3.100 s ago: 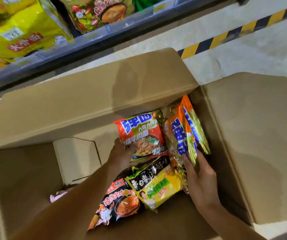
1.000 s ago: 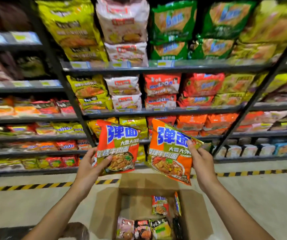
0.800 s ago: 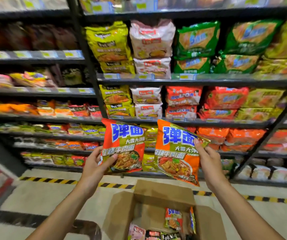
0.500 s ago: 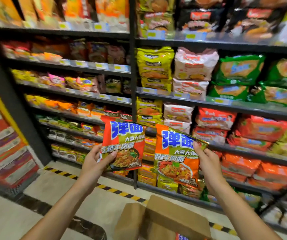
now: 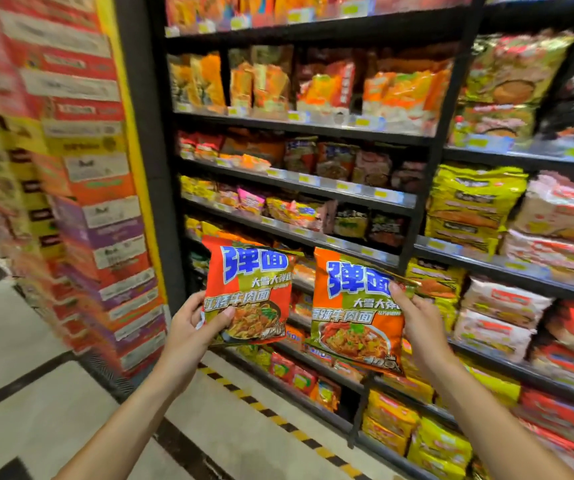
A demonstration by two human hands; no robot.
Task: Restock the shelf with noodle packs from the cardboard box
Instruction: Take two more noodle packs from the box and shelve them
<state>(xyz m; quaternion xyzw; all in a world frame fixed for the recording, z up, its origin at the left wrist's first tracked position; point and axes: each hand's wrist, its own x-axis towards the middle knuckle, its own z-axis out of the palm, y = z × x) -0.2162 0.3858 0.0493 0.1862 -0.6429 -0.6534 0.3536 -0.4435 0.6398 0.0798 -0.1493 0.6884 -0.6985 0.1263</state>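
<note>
I hold up two orange-and-green noodle packs with blue lettering in front of the black shelf unit [image 5: 417, 216]. My left hand [image 5: 195, 325] grips the left noodle pack [image 5: 251, 289] at its lower left edge, thumb on the front. My right hand [image 5: 417, 318] pinches the right noodle pack [image 5: 355, 313] at its right edge, thumb on the front. Both packs hang upright, side by side, a small gap between them. The cardboard box is out of view.
The shelves are filled with noodle packs: single packs on the left bays, large multi-packs [image 5: 469, 206] on the right. A tall stack of coloured cartons [image 5: 81, 188] stands left of the shelf post. Yellow-black tape [image 5: 268, 410] marks the tiled floor at the shelf foot.
My view has swung up and left from the box to the left end of the shelves. The box has dropped out of sight. Both hands keep the same hold on their packs.
</note>
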